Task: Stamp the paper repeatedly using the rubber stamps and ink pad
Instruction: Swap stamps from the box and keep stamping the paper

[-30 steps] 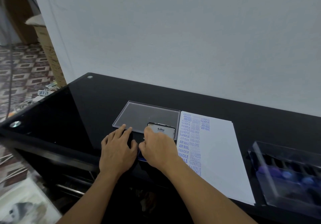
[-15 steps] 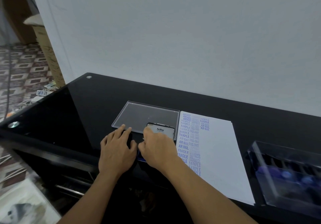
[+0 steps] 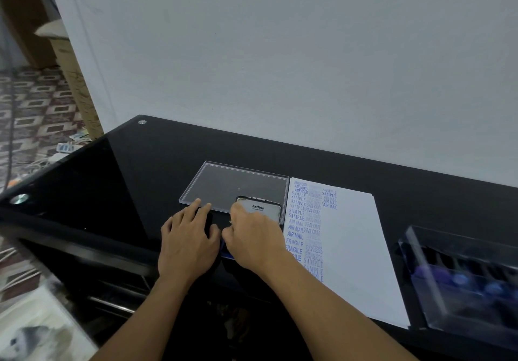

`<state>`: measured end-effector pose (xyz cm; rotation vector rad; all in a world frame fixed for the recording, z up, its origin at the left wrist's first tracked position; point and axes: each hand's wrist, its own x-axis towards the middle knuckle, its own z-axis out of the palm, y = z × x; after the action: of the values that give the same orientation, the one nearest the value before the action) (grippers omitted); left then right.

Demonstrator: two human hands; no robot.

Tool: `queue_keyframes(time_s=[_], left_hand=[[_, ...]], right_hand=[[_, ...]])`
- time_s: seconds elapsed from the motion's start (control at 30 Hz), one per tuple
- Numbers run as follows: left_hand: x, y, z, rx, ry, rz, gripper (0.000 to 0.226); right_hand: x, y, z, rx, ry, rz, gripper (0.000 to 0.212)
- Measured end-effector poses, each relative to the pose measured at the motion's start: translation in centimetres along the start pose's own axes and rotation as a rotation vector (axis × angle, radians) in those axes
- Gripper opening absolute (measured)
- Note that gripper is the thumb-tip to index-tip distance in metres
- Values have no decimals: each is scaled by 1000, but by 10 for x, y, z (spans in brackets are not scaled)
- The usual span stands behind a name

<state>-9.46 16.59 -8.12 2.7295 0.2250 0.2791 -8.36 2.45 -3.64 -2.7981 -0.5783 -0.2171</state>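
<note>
Both hands sit close together near the front edge of the black glass desk (image 3: 126,181), thumbs almost touching. From my feed, the left hand (image 3: 187,244) lies flat with its fingers straight and slightly spread, palm down on a dark shape that I cannot make out against the desk. The right hand (image 3: 253,238) is bent over the ink pad (image 3: 260,210), fingers curled downward; I cannot tell whether they hold anything, because the back of the hand hides them. The pad's lid, labelled Artline, tilts up just behind those knuckles, and a sliver of blue shows between the two hands. A clear tray (image 3: 224,182) lies flat just beyond the hands, with the lid's far edge over its near right corner. Just right of the pad lies the paper (image 3: 353,248), its left part covered in columns of blue stamped words: AMENDED, SAMPLE, AIR MAIL, FAX OUT, FRAGILE. Farther right stands a clear box (image 3: 420,276) holding blurred blue-topped stamps (image 3: 459,280). A pale wall (image 3: 280,66) rises behind the desk.
</note>
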Motion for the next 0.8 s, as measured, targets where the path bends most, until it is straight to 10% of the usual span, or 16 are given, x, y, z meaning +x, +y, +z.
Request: queue_keyframes(time_s=[0.8], left_hand=[[-1, 0, 2, -25, -1, -10, 52]], right_hand=[[-1, -2, -22, 116, -166, 39, 20]])
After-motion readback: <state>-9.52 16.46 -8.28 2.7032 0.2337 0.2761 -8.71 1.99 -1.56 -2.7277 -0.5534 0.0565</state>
